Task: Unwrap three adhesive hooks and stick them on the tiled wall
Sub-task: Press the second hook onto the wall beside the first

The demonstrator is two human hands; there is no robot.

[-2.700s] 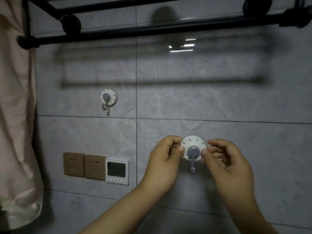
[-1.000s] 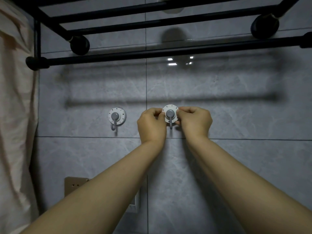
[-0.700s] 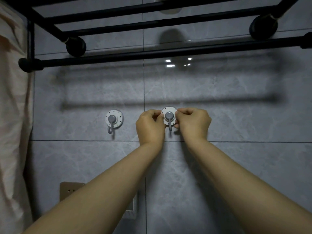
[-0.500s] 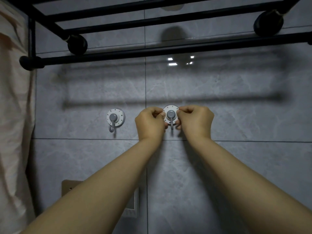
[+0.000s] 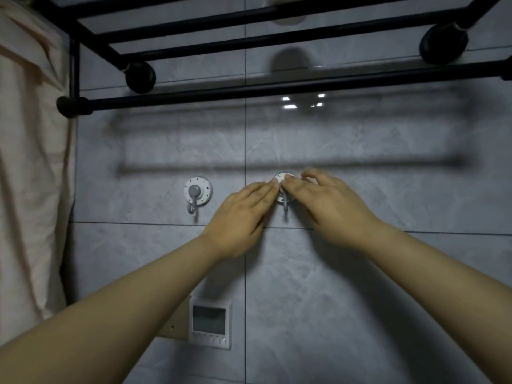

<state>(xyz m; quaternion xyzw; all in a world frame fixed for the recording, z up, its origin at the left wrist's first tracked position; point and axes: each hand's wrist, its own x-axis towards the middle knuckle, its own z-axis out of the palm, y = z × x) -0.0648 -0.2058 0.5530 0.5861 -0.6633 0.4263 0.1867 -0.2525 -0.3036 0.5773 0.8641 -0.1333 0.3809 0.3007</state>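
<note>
The tiled wall [image 5: 360, 273] is made of large grey slabs with a cloudy, marble-like veining and a faint sheen, split by thin dark grout lines. Against it, just right of the vertical grout line and above the horizontal one, sits the second hook [image 5: 283, 178]: a round white disc with small dark letters round its rim and a grey curved hook whose lower end [image 5: 285, 207] hangs below the fingers. Most of the disc is covered. The left hand [image 5: 241, 217] lies with its fingers straight and together, tips touching the disc's left edge. The right hand [image 5: 329, 206] is spread, fingers extended and slightly blurred, lying over the disc's right side; neither hand grips anything. To the left, well apart, the first hook [image 5: 197, 191] sits on the neighbouring tile, same white lettered disc, grey round knob and J-shaped hook. Above runs a matte black tubular rack [image 5: 277, 90]. A pale creased cloth [image 5: 30, 176] hangs at left. Below is a white square wall controller [image 5: 210, 324] with a grey screen.
</note>
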